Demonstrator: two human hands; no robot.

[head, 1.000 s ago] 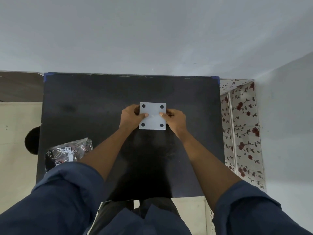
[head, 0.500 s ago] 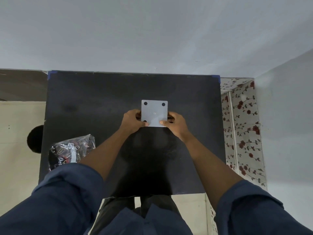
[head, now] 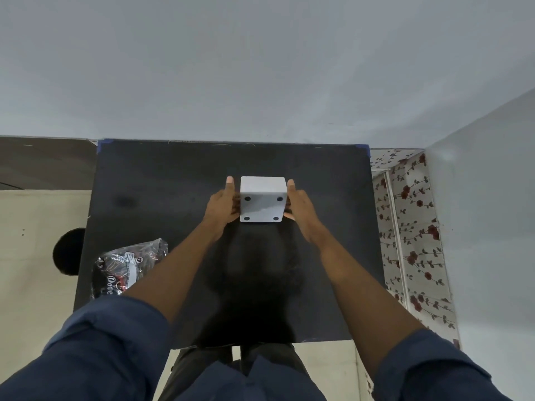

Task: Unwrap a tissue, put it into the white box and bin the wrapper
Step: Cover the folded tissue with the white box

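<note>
The white box (head: 263, 198) is held over the middle of the black table (head: 173, 180), tipped so its underside with black dot feet faces me. My left hand (head: 221, 206) presses its left side and my right hand (head: 299, 208) presses its right side, thumbs stretched along the walls. A crinkled black and silver plastic tissue pack (head: 124, 266) lies at the table's near left, partly hidden behind my left sleeve. No loose tissue shows.
A dark round object (head: 68, 251) sits on the pale floor just left of the table. A flowered panel (head: 411, 227) stands to the right, against a grey wall. The table's far edge meets the back wall.
Both hands have turned the white box: earlier only its flat dotted face showed, now that face is tipped toward me and another side shows above it. My thumbs have stretched out along its sides.
</note>
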